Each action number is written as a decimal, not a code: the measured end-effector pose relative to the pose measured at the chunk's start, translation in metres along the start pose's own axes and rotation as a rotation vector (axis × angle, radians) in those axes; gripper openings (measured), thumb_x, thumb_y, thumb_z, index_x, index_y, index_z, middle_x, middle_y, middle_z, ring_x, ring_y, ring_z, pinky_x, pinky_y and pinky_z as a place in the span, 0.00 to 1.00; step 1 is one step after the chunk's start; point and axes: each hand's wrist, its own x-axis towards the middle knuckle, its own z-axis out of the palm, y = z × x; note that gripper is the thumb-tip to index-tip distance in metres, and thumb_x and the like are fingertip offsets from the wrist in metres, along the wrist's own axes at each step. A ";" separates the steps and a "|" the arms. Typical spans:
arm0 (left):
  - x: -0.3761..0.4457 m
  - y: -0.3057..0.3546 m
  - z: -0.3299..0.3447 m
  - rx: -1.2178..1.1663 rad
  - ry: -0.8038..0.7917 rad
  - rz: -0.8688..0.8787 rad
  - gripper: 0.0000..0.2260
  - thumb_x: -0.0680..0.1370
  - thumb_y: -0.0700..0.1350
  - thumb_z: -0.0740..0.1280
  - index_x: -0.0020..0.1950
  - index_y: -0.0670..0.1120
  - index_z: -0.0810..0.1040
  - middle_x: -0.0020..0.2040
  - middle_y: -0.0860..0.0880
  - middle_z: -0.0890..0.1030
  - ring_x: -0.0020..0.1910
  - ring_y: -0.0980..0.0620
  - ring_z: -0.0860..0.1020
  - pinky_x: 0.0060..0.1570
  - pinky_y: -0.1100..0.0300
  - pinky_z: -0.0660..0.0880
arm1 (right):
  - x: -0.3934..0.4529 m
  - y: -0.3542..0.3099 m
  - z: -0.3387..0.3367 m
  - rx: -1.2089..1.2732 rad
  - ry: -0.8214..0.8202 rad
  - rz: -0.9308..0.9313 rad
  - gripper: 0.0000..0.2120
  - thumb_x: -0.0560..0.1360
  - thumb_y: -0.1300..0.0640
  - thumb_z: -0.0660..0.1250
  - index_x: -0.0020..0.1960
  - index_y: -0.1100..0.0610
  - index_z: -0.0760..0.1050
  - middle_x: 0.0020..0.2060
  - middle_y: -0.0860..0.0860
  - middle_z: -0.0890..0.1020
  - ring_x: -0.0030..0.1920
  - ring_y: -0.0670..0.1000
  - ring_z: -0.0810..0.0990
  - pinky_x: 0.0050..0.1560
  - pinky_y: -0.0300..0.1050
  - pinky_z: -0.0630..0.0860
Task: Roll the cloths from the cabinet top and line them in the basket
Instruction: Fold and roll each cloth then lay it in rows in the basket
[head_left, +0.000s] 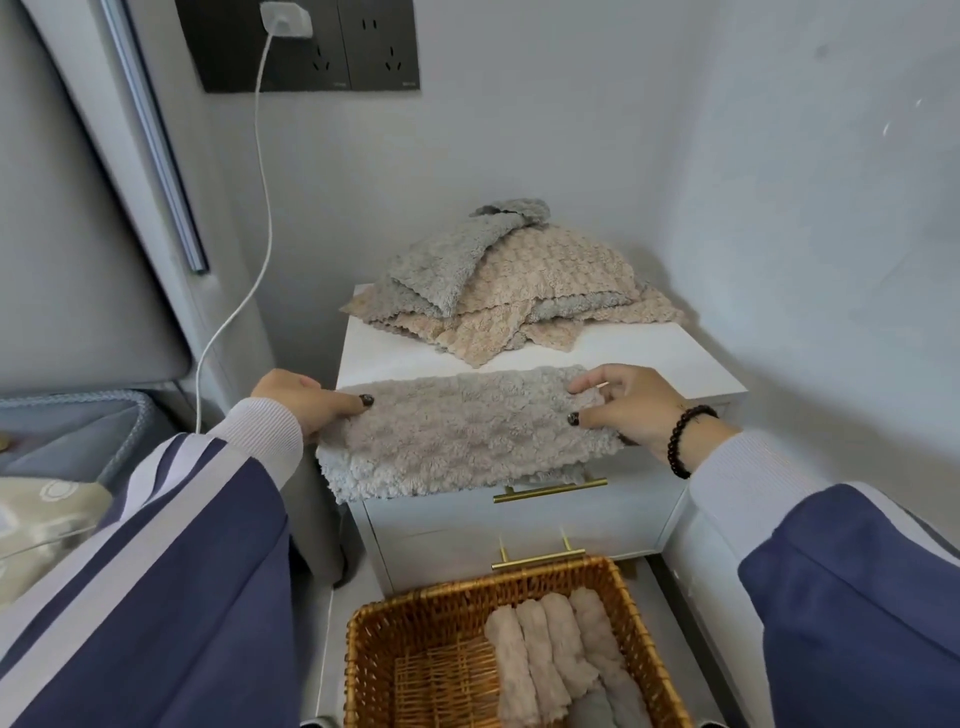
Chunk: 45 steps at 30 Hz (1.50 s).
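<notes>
Fleecy cloth (467, 431) pinched at ends, fingers (353, 402) atop

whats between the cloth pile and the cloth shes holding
In the head view, only a bare strip of the white cabinet top separates the pile from the held cloth.

Fluffy, nubbly cloths (509, 280) are lying on a smooth matt white cabinet top (649, 353); the basket (363, 639) is showing glossy woven wicker, its handles (550, 484) brushed brass.
</notes>
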 end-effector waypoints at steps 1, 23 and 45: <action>0.000 0.000 0.000 0.043 -0.004 -0.009 0.16 0.66 0.48 0.80 0.40 0.39 0.79 0.39 0.43 0.78 0.36 0.47 0.74 0.47 0.53 0.77 | -0.001 -0.001 0.001 -0.017 -0.028 -0.017 0.14 0.69 0.66 0.74 0.52 0.53 0.81 0.33 0.54 0.79 0.31 0.52 0.72 0.29 0.40 0.70; 0.011 0.003 0.028 -0.314 -0.128 0.288 0.22 0.74 0.30 0.68 0.63 0.51 0.78 0.64 0.48 0.78 0.52 0.49 0.80 0.55 0.52 0.78 | 0.043 -0.016 -0.004 0.015 0.158 -0.023 0.29 0.75 0.72 0.60 0.73 0.53 0.66 0.71 0.51 0.69 0.63 0.59 0.75 0.61 0.52 0.72; -0.007 -0.001 0.014 -0.359 -0.444 0.090 0.23 0.74 0.24 0.61 0.65 0.44 0.76 0.49 0.46 0.80 0.35 0.53 0.80 0.29 0.63 0.78 | 0.016 -0.006 -0.016 -0.199 -0.029 -0.072 0.28 0.75 0.73 0.58 0.71 0.54 0.67 0.73 0.54 0.66 0.73 0.51 0.64 0.45 0.29 0.70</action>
